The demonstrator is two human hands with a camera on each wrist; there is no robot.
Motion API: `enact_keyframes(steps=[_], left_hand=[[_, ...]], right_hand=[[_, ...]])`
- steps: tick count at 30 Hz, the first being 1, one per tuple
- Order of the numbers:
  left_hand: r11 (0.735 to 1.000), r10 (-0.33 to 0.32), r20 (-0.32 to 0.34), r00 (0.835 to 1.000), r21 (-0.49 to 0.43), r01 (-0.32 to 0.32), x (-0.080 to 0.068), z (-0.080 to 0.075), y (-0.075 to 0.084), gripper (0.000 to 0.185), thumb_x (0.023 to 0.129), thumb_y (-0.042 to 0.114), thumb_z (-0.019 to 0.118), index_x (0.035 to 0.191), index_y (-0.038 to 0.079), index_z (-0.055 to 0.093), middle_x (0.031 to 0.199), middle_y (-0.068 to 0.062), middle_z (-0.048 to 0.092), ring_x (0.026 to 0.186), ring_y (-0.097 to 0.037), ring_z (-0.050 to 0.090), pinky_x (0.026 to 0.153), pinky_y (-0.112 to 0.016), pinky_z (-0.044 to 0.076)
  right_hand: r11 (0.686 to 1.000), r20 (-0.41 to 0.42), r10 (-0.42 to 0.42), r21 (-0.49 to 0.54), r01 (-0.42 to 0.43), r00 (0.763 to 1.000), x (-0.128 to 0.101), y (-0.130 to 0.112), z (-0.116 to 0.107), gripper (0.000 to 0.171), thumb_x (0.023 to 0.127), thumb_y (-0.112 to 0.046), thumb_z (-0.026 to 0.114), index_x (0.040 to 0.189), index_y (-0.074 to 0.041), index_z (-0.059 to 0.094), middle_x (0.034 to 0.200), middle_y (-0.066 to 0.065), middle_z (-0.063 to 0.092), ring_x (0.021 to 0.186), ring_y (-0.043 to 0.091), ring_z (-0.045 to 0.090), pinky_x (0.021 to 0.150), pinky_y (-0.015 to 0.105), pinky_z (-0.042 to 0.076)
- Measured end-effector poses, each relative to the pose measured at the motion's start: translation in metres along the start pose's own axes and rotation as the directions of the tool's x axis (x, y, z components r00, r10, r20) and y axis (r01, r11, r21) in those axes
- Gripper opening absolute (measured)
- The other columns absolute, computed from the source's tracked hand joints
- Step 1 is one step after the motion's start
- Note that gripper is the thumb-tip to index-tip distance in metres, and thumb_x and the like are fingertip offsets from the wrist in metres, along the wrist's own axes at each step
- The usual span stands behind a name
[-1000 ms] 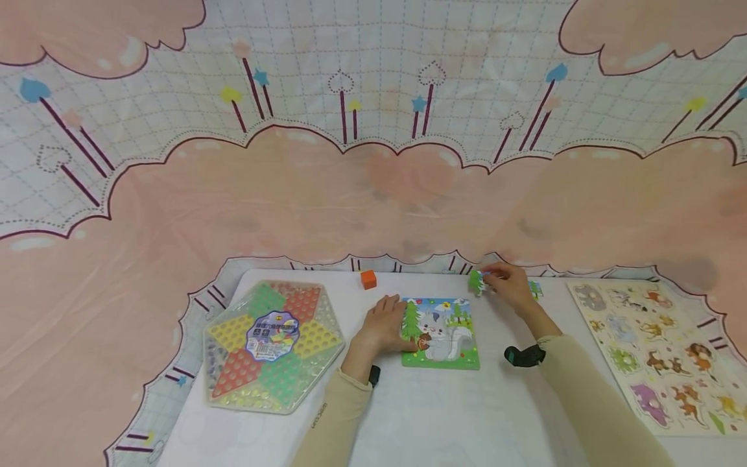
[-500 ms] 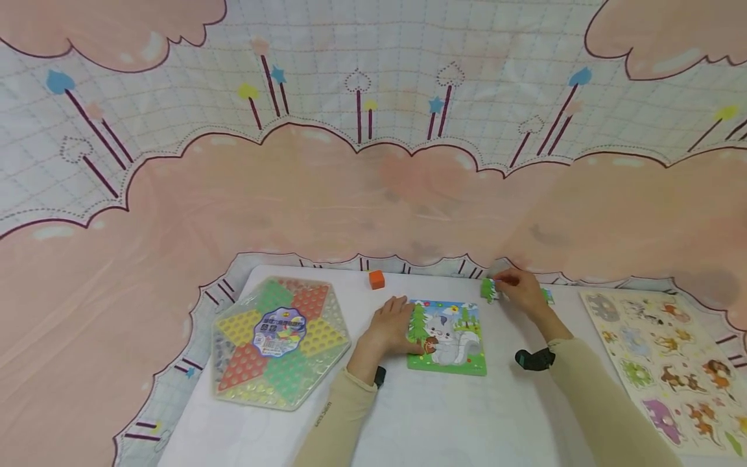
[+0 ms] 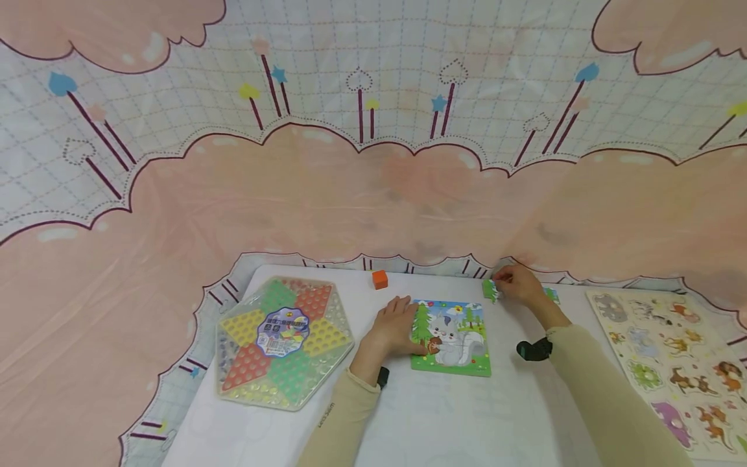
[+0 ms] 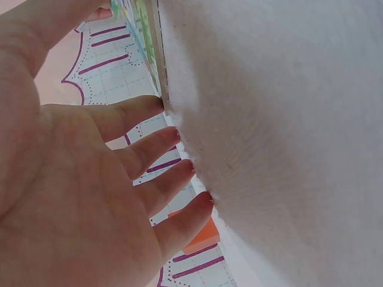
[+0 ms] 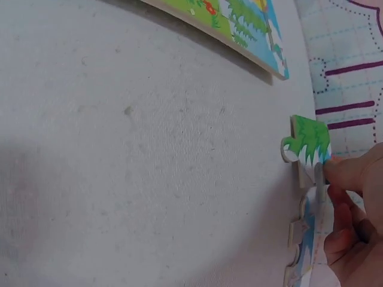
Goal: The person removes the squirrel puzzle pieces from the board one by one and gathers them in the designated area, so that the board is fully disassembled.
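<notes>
Little changes: my right hand [image 3: 521, 287] still pinches an unplaced tree piece [image 5: 311, 139] beyond the squirrel puzzle [image 3: 452, 344]; my left hand [image 3: 393, 329] stays straight-fingered beside it.

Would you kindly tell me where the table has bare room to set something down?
Free: the table in front of the squirrel puzzle, between the sleeves; also behind it, between the orange cube and the tree piece. Crowded: around the right hand, where loose pieces lie.
</notes>
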State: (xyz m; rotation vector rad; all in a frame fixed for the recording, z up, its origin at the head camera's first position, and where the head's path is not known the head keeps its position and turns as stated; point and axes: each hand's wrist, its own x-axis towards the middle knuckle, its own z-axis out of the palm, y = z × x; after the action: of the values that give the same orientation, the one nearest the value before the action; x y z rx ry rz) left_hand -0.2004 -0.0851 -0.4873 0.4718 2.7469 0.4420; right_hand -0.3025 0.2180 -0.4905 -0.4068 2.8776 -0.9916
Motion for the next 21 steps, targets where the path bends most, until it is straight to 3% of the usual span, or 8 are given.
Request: enact_keyframes(steps=[4, 9, 16, 21], left_hand=[[1.000, 0.002, 0.002, 1.000, 0.000, -0.002, 0.000, 0.000, 0.002, 0.095, 0.078, 0.052, 0.079, 0.151, 0.008, 0.037, 0.158, -0.013, 0.029, 0.146, -0.033, 0.022, 0.115, -0.050, 0.026], [1.000, 0.004, 0.007, 1.000, -0.006, -0.004, 0.000, -0.002, 0.002, 0.094, 0.079, 0.051, 0.078, 0.152, 0.008, 0.036, 0.158, -0.013, 0.028, 0.146, -0.033, 0.021, 0.115, -0.050, 0.026], [1.000, 0.002, 0.006, 1.000, -0.018, -0.002, 0.000, -0.002, 0.000, 0.094, 0.079, 0.050, 0.078, 0.152, 0.008, 0.036, 0.159, -0.013, 0.027, 0.147, -0.034, 0.021, 0.115, -0.050, 0.026], [1.000, 0.007, 0.015, 1.000, -0.027, -0.006, 0.000, -0.001, 0.001, 0.094, 0.079, 0.050, 0.079, 0.152, 0.008, 0.036, 0.159, -0.014, 0.027, 0.147, -0.034, 0.020, 0.116, -0.050, 0.025]], right_hand=[[0.999, -0.007, -0.033, -0.034, 0.032, 0.999, 0.001, 0.003, 0.000, 0.015, 0.087, -0.001, 0.063, 0.094, 0.010, 0.069, 0.088, 0.021, 0.066, 0.082, 0.033, 0.060, 0.072, 0.041, 0.049], [0.996, -0.027, -0.062, -0.069, 0.060, 0.998, 0.002, -0.002, -0.004, 0.025, 0.089, -0.006, 0.065, 0.105, 0.013, 0.066, 0.104, 0.028, 0.065, 0.099, 0.044, 0.059, 0.087, 0.056, 0.047], [0.991, 0.124, -0.070, -0.105, 0.083, 0.990, 0.001, -0.013, -0.006, 0.039, 0.076, -0.011, 0.082, 0.107, 0.009, 0.069, 0.108, 0.023, 0.066, 0.103, 0.040, 0.057, 0.092, 0.056, 0.046], [0.980, 0.136, -0.119, -0.143, 0.139, 0.983, -0.004, -0.008, -0.002, 0.038, 0.075, -0.010, 0.084, 0.106, 0.008, 0.070, 0.107, 0.021, 0.066, 0.100, 0.037, 0.057, 0.092, 0.055, 0.045]])
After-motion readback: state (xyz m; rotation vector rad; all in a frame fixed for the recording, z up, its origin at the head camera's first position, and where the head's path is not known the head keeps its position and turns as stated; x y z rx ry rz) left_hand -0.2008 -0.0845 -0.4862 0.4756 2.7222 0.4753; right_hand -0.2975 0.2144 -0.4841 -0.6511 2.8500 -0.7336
